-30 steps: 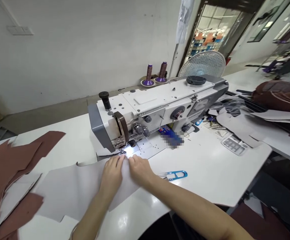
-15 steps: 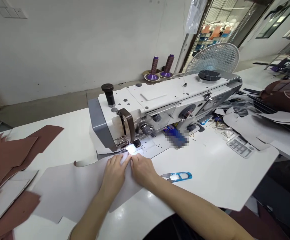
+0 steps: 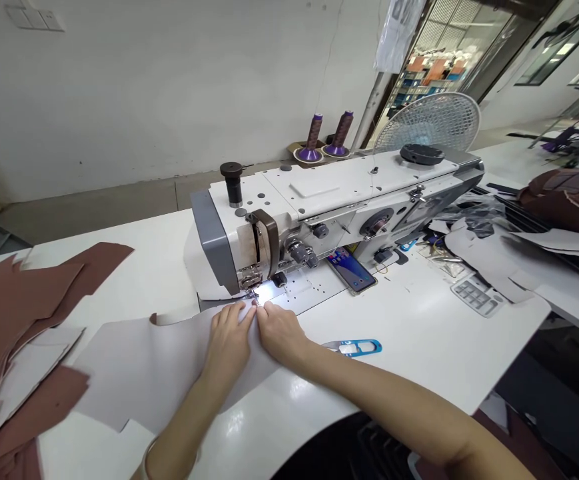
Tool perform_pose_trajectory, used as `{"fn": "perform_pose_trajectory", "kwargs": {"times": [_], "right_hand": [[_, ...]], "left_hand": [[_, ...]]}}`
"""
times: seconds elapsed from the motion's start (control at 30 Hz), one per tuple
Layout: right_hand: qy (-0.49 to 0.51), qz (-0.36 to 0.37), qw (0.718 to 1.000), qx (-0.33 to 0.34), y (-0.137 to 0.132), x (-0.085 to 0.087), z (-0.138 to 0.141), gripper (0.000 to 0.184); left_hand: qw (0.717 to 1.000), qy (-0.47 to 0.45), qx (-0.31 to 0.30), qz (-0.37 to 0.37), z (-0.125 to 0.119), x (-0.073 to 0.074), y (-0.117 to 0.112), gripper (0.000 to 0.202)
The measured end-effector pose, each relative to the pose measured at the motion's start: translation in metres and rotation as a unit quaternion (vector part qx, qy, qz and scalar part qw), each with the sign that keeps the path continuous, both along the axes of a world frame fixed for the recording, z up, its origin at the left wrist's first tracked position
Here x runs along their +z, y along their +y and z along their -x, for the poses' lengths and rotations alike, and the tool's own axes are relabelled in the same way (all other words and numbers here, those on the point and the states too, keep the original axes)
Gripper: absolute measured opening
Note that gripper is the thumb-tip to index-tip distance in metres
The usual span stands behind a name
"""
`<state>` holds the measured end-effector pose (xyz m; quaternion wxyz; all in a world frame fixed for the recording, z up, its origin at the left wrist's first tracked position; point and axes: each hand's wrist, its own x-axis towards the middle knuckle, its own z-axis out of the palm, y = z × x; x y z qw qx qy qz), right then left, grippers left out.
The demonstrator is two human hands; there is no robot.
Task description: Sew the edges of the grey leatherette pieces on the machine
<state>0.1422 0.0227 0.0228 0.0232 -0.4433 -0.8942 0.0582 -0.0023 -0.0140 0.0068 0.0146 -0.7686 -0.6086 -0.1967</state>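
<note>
Both my hands rest on a pale grey cut panel [image 3: 144, 377] on the white table, with its edge folded up between them. My left hand [image 3: 228, 343] and my right hand [image 3: 280, 332] grip this fold with their fingertips close together. Those fingertips sit just in front of the presser foot [image 3: 250, 283] of a white industrial sewing machine [image 3: 339, 200]. The panel's far edge reaches the foot, and the needle area is partly lost in the lamp's glare.
A smartphone [image 3: 350, 269] lies behind the needle plate, and blue-handled thread snips [image 3: 354, 347] lie right of my right hand. Reddish-brown cut pieces [image 3: 14, 320] are stacked at left. Thread cones [image 3: 313, 137] and a fan [image 3: 428, 123] stand behind the machine; grey pieces [image 3: 489, 250] lie at right.
My view has swung, shifting the machine and table slightly in frame. My hands stay on the fold near the presser foot, and the panel has not visibly moved.
</note>
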Motion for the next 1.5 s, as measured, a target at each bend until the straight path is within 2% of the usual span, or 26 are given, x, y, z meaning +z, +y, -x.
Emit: {"fn": "perform_pose_trajectory", "kwargs": {"times": [0.1,0.2,0.4,0.57,0.9,1.27,1.4,1.5], "right_hand": [[-0.027,-0.010,0.998,0.050,0.000,0.007,0.000,0.026],[-0.052,-0.041,0.995,0.076,-0.002,0.006,0.000,0.032],[-0.043,-0.070,0.996,0.042,-0.002,-0.006,0.004,0.032],[-0.029,-0.076,0.996,0.040,0.003,-0.009,0.006,0.027],[-0.047,-0.050,0.997,0.039,0.004,0.002,0.007,0.027],[-0.031,-0.032,0.999,0.020,0.009,0.000,0.008,0.025],[-0.025,0.005,1.000,-0.009,0.009,0.009,0.005,0.022],[-0.024,0.009,1.000,0.002,0.009,0.011,0.004,0.020]], "left_hand": [[1.000,0.013,0.003,0.009,0.002,0.003,0.001,0.048],[1.000,0.017,0.000,0.011,0.004,0.005,0.002,0.048],[1.000,0.029,0.006,0.003,0.004,0.005,0.006,0.048],[0.999,0.044,0.012,-0.006,0.004,0.006,0.012,0.049],[0.999,0.044,0.008,-0.014,0.005,0.003,0.014,0.045],[0.998,0.058,0.006,-0.027,0.005,0.006,0.014,0.040],[0.995,0.079,-0.002,-0.056,0.001,0.004,0.010,0.037],[0.992,0.098,0.005,-0.083,-0.004,0.000,0.006,0.036]]}}
